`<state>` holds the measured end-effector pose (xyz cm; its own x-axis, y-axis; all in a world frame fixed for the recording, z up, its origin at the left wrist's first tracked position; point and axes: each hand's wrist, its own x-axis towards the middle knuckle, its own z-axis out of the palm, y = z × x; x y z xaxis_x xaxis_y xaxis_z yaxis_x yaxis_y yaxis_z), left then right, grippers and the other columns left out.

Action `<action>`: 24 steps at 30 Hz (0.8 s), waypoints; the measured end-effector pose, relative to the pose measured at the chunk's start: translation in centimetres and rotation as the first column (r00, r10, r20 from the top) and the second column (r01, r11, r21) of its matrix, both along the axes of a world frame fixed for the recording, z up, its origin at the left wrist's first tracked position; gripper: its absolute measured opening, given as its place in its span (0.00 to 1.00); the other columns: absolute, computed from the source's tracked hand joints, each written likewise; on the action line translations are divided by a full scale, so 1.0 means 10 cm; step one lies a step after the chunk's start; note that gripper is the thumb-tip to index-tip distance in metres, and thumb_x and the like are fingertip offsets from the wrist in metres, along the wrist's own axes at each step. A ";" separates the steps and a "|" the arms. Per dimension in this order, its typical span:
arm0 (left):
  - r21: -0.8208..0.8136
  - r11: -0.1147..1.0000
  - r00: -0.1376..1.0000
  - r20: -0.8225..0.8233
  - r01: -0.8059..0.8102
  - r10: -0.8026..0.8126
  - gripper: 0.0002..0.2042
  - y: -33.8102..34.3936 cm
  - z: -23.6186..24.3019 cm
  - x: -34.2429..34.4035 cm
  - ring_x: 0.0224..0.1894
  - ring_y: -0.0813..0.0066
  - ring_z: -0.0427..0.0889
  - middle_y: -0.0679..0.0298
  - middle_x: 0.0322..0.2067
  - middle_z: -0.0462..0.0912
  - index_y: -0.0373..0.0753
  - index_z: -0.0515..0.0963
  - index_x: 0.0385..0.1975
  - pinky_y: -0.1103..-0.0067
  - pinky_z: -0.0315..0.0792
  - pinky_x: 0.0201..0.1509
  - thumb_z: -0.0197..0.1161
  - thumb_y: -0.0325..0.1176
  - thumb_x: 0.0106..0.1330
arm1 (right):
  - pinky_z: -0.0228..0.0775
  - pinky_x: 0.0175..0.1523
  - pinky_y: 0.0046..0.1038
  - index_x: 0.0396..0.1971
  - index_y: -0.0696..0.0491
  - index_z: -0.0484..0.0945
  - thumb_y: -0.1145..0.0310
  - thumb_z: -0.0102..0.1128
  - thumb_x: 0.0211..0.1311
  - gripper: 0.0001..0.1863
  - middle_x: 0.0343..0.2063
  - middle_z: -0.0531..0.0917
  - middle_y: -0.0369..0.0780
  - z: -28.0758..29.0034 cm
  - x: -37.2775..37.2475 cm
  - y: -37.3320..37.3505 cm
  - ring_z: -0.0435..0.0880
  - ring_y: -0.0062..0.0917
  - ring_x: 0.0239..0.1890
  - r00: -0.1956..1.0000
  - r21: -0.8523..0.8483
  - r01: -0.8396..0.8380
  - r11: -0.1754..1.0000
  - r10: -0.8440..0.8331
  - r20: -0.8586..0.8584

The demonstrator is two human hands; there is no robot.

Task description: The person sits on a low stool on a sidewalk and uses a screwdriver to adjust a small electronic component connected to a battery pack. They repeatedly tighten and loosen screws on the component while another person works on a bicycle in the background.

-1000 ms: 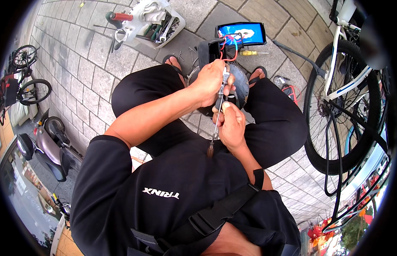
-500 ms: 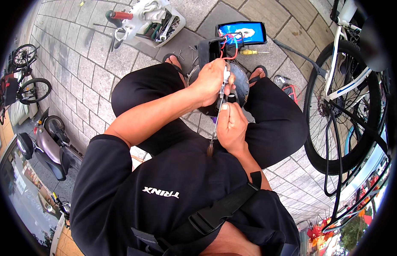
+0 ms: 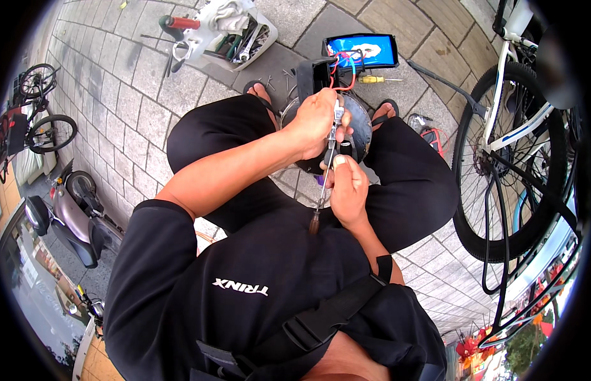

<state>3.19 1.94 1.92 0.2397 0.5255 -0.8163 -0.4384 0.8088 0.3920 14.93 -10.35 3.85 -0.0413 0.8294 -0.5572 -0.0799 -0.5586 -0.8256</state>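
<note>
My left hand (image 3: 312, 124) is closed around a narrow white-and-metal piece (image 3: 338, 115) whose exact kind I cannot make out. Below it, my right hand (image 3: 348, 189) pinches the thin metal shaft of a screwdriver (image 3: 314, 223), thumb uppermost. Its brown handle points back at me and meets the front of my black shirt. Between my knees, under both hands, is a round metal drum-like body (image 3: 358, 117), partly hidden. A black open case (image 3: 312, 77) with red and blue wires stands at its far edge.
A blue-screened black tray-like part (image 3: 372, 51) and a yellow-handled screwdriver (image 3: 372, 79) lie beyond. A toolbox (image 3: 265, 39) with wrenches stands far left, near loose metal rods. A white bicycle (image 3: 492, 127) is close on my right; a scooter (image 3: 73, 216) stands at left.
My right hand has shifted slightly, and its fingers have gone from a tight fist to a looser pinch. The left hand has stayed nearly still.
</note>
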 end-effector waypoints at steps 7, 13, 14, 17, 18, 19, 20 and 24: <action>0.060 0.998 1.000 -0.023 0.012 -0.010 0.12 -0.02 -0.04 0.00 0.18 0.69 0.70 0.58 0.21 0.74 0.37 0.68 0.36 0.67 0.77 0.44 0.42 0.38 0.75 | 0.64 0.30 0.32 0.32 0.61 0.76 0.72 0.50 0.76 0.11 0.22 0.75 0.41 0.02 -0.04 0.12 0.68 0.25 0.21 0.939 0.334 -0.148 0.931 0.026 0.344; 0.030 0.999 1.000 -0.026 0.015 -0.014 0.11 -0.02 -0.02 0.00 0.18 0.69 0.70 0.58 0.21 0.74 0.37 0.68 0.36 0.68 0.77 0.44 0.42 0.38 0.75 | 0.62 0.30 0.29 0.34 0.61 0.77 0.70 0.50 0.77 0.12 0.21 0.73 0.36 -0.05 -0.04 0.13 0.67 0.20 0.22 0.948 0.324 -0.121 0.938 0.013 0.317; 0.029 1.000 1.000 -0.015 0.013 -0.012 0.11 -0.02 -0.02 -0.01 0.18 0.69 0.70 0.58 0.21 0.74 0.37 0.68 0.36 0.68 0.77 0.44 0.42 0.38 0.75 | 0.61 0.29 0.27 0.35 0.60 0.77 0.69 0.50 0.78 0.13 0.21 0.73 0.33 -0.07 -0.05 0.14 0.67 0.17 0.22 0.887 0.462 -0.220 0.859 -0.021 0.461; 0.029 0.999 1.000 0.000 0.016 -0.016 0.12 -0.01 -0.03 -0.01 0.18 0.70 0.70 0.58 0.21 0.73 0.37 0.67 0.36 0.67 0.76 0.44 0.42 0.38 0.75 | 0.60 0.29 0.24 0.34 0.59 0.78 0.68 0.49 0.78 0.13 0.20 0.71 0.29 0.09 -0.03 0.14 0.66 0.12 0.24 1.000 -0.010 0.003 1.000 -0.003 -0.012; 0.031 0.999 1.000 -0.012 0.020 -0.020 0.12 0.00 -0.02 -0.02 0.18 0.70 0.70 0.58 0.21 0.73 0.37 0.67 0.36 0.67 0.76 0.44 0.42 0.38 0.75 | 0.60 0.29 0.24 0.33 0.59 0.77 0.68 0.50 0.78 0.13 0.20 0.71 0.29 0.08 -0.04 0.13 0.66 0.12 0.24 1.000 0.007 0.002 1.000 -0.002 0.016; 0.035 0.999 0.999 -0.025 0.026 -0.025 0.12 0.00 -0.01 -0.01 0.18 0.70 0.69 0.58 0.21 0.73 0.37 0.67 0.36 0.67 0.76 0.45 0.42 0.38 0.75 | 0.60 0.29 0.24 0.33 0.59 0.77 0.68 0.50 0.77 0.13 0.20 0.72 0.30 0.06 -0.06 0.12 0.66 0.12 0.24 0.999 0.026 0.002 1.000 -0.003 0.043; 0.047 0.999 0.999 -0.030 0.027 -0.026 0.11 0.01 0.00 -0.01 0.18 0.70 0.69 0.58 0.21 0.73 0.37 0.67 0.36 0.67 0.76 0.45 0.42 0.38 0.75 | 0.60 0.30 0.24 0.33 0.59 0.77 0.68 0.50 0.77 0.13 0.21 0.72 0.30 0.03 -0.07 0.11 0.66 0.12 0.24 0.998 0.045 0.001 0.999 -0.004 0.069; 0.042 0.998 0.999 -0.027 0.039 -0.038 0.11 0.00 -0.01 -0.01 0.17 0.70 0.69 0.58 0.21 0.73 0.37 0.67 0.37 0.67 0.76 0.45 0.42 0.38 0.75 | 0.62 0.30 0.27 0.31 0.60 0.76 0.69 0.50 0.76 0.13 0.21 0.73 0.34 -0.08 -0.06 0.13 0.67 0.17 0.24 0.970 0.277 -0.075 0.958 0.005 0.244</action>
